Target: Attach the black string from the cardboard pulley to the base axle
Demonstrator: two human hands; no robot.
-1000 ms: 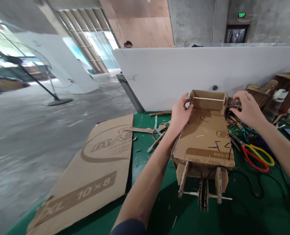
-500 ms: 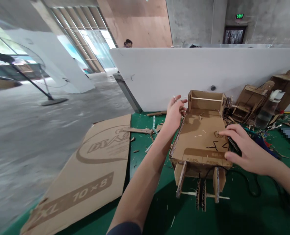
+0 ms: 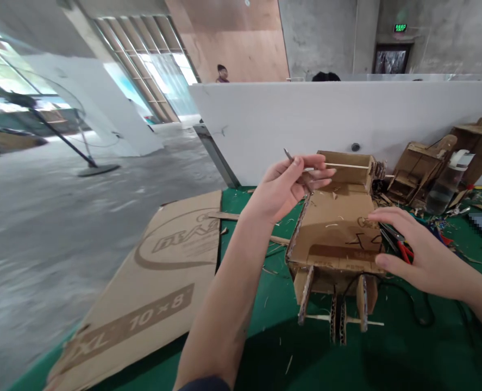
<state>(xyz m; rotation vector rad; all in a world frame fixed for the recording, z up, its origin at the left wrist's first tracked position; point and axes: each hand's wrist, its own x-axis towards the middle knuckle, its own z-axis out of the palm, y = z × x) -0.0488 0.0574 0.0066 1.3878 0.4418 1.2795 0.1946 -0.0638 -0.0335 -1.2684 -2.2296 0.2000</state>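
My left hand (image 3: 292, 184) is raised over the back left corner of a cardboard model (image 3: 334, 222), pinching a thin, dark pointed rod (image 3: 288, 154) between thumb and fingers. The rod's exact kind is unclear. At the model's right edge lies my right hand (image 3: 424, 258), thumb and fingers apart, touching the cardboard. Partly hidden behind that hand is a red-handled tool (image 3: 405, 252). A thin wooden stick (image 3: 346, 165) spans the model's back frame. At the near end, another stick (image 3: 318, 317) carries two corrugated cardboard wheels (image 3: 337, 320).
A large flat cardboard sheet (image 3: 155, 288) lies on the left of the green table (image 3: 273, 347). On the right stand a clear water bottle (image 3: 448, 182) and more cardboard constructions (image 3: 415, 168). A white partition (image 3: 281, 119) rises behind. Cardboard scraps and a black cord (image 3: 424, 320) lie about.
My left hand has risen from beside the model's back left corner and turned, moving right over the corner; the dark rod now shows in it. My right hand has stayed almost still.
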